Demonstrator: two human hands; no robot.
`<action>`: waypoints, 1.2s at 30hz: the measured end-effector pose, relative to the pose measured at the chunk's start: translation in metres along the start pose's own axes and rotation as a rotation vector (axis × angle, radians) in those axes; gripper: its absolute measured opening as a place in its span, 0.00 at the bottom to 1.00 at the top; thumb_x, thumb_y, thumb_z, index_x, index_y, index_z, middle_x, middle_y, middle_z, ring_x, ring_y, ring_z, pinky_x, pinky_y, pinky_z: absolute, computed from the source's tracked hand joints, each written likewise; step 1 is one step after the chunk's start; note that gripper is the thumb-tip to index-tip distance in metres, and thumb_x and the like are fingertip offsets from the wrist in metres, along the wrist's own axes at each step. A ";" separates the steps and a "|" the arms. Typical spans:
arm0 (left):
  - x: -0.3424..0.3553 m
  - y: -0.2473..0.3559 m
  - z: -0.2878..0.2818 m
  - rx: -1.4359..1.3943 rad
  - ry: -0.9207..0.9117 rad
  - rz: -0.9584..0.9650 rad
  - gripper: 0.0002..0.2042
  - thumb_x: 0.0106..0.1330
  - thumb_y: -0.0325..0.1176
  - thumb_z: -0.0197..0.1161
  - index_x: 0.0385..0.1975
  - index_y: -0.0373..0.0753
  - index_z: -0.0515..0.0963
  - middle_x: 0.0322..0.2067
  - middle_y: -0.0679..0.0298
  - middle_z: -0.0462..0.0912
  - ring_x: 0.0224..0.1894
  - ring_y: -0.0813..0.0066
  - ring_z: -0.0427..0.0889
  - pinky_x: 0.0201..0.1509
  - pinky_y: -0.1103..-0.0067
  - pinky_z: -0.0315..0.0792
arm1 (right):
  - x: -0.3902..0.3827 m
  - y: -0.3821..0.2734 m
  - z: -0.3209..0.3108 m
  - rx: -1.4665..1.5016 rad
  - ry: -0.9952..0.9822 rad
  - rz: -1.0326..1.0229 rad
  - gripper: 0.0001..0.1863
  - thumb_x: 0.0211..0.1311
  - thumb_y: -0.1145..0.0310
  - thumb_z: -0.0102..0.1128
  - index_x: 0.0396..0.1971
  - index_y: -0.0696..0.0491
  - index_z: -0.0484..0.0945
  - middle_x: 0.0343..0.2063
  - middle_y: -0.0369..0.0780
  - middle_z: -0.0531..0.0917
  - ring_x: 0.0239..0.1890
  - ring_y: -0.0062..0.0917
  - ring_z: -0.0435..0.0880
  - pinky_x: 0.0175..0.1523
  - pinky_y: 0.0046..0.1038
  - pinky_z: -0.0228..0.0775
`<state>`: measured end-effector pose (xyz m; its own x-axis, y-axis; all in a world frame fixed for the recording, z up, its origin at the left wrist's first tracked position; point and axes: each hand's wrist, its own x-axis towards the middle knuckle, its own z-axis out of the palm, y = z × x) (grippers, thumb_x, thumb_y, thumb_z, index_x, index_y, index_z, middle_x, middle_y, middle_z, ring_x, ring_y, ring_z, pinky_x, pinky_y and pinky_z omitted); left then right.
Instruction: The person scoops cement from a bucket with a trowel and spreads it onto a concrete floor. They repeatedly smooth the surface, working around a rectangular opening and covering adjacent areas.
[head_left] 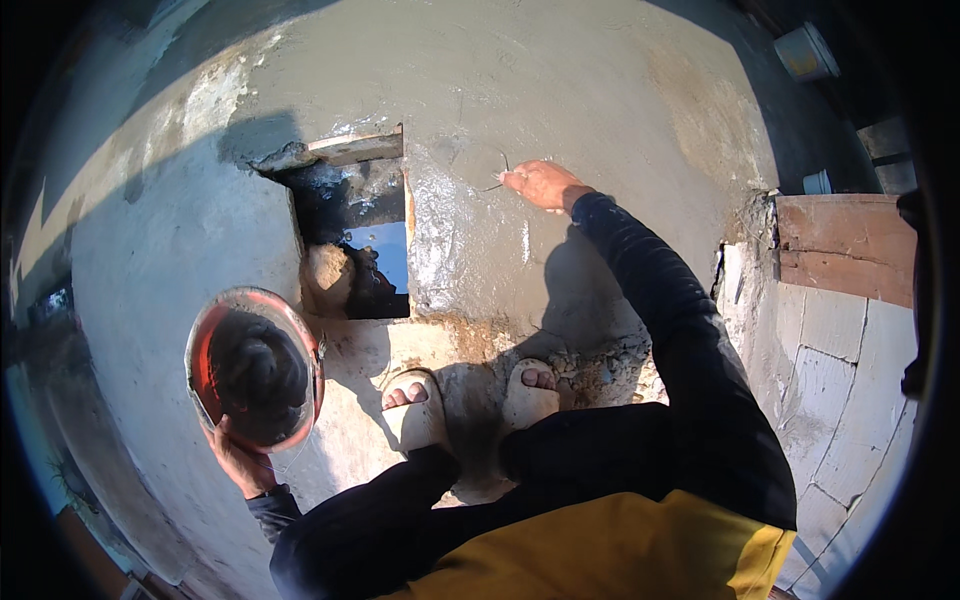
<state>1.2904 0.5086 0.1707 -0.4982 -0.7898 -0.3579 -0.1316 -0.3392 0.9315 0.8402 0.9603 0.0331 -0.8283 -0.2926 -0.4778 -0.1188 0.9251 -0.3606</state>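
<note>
At the lower left, my left hand (pixel 237 458) grips the rim of a red-orange basin (pixel 205 372), its fingers partly hidden by it. Dark grey wet mortar (pixel 258 378) lies inside the basin. My right hand (pixel 545 186) reaches out over smooth wet mortar on the floor (pixel 590 110). Its fingers are closed round the edge of a flat, rounded piece (pixel 478 166) coated in the same grey, so its exact kind is hard to make out. The piece lies against the wet surface, right of a rectangular opening.
The rectangular opening (pixel 345 225) holds dark water and a pale stone (pixel 328 278). My sandalled feet (pixel 415 408) stand just before it. Broken rubble (pixel 610 375) edges the wet mortar. A brown board (pixel 845 250) and pale blocks (pixel 825 400) are at right, a white bucket (pixel 805 53) at far right.
</note>
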 end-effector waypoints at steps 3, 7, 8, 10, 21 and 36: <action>-0.002 0.000 0.001 -0.021 0.019 -0.004 0.30 0.68 0.33 0.63 0.72 0.38 0.68 0.63 0.59 0.78 0.62 0.67 0.81 0.65 0.71 0.78 | 0.022 0.008 -0.027 -0.189 -0.019 -0.064 0.37 0.76 0.35 0.47 0.64 0.52 0.80 0.56 0.47 0.86 0.60 0.47 0.83 0.64 0.48 0.72; -0.005 0.006 0.000 0.037 0.072 -0.020 0.31 0.69 0.32 0.61 0.73 0.37 0.67 0.63 0.58 0.78 0.61 0.66 0.81 0.65 0.71 0.77 | 0.083 0.035 -0.085 -0.223 0.018 -0.009 0.36 0.76 0.37 0.49 0.62 0.53 0.83 0.56 0.49 0.87 0.58 0.48 0.85 0.61 0.47 0.76; -0.006 0.007 0.000 0.051 0.076 -0.026 0.31 0.69 0.32 0.61 0.73 0.37 0.67 0.63 0.57 0.78 0.61 0.66 0.81 0.65 0.71 0.77 | 0.100 0.038 -0.095 -0.177 0.056 0.059 0.35 0.76 0.37 0.49 0.60 0.53 0.83 0.54 0.49 0.87 0.56 0.46 0.86 0.60 0.47 0.77; -0.007 0.010 -0.003 0.036 0.027 -0.039 0.32 0.69 0.30 0.60 0.74 0.37 0.65 0.64 0.56 0.78 0.61 0.65 0.80 0.66 0.70 0.76 | 0.131 0.042 -0.111 -0.071 0.126 0.218 0.35 0.75 0.37 0.50 0.58 0.54 0.85 0.50 0.50 0.89 0.51 0.44 0.88 0.56 0.46 0.79; -0.014 0.079 0.035 0.087 0.087 -0.121 0.32 0.70 0.38 0.56 0.75 0.38 0.64 0.71 0.51 0.70 0.70 0.54 0.73 0.73 0.62 0.69 | -0.004 0.051 -0.176 0.409 0.220 0.410 0.32 0.76 0.42 0.54 0.62 0.56 0.71 0.41 0.49 0.86 0.29 0.33 0.87 0.38 0.36 0.82; -0.161 0.413 0.220 -0.003 -0.142 -0.192 0.34 0.62 0.28 0.60 0.73 0.39 0.67 0.63 0.55 0.79 0.61 0.58 0.82 0.64 0.65 0.78 | -0.355 -0.066 -0.454 1.762 -0.079 0.311 0.25 0.81 0.46 0.50 0.62 0.51 0.73 0.27 0.31 0.74 0.22 0.15 0.72 0.28 0.23 0.69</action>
<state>1.1280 0.6077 0.6273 -0.5801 -0.6304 -0.5159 -0.2337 -0.4780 0.8467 0.8932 1.1129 0.5898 -0.6720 -0.2341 -0.7026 0.7306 -0.3647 -0.5772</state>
